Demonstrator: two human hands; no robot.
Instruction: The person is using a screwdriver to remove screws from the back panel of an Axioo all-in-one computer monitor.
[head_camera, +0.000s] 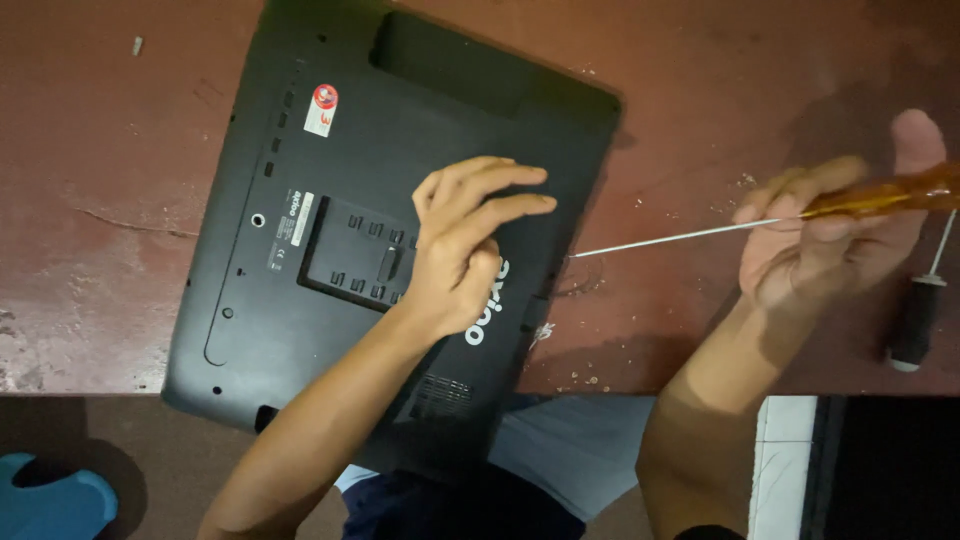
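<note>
Surface: a reddish-brown worktop (90, 260) is carrying everything, scuffed and dotted with crumbs; its near edge is running just above the person's lap.
Blue thing (50, 500): lying low at the near left corner, too cropped to identify.
Left hand (462, 250): resting on the back of the black monitor (300, 330), fingers (500, 185) bent and loosely spread, gripping nothing.
Right hand (830, 250): closing around the amber-handled screwdriver (800, 215), its thin shaft pointing at the monitor's right edge.
Progress: the back cover is still sitting in place; whether any screws are out is hard to tell.
Beyond: a black-handled screwdriver (918, 320) is lying unused, right.
</note>
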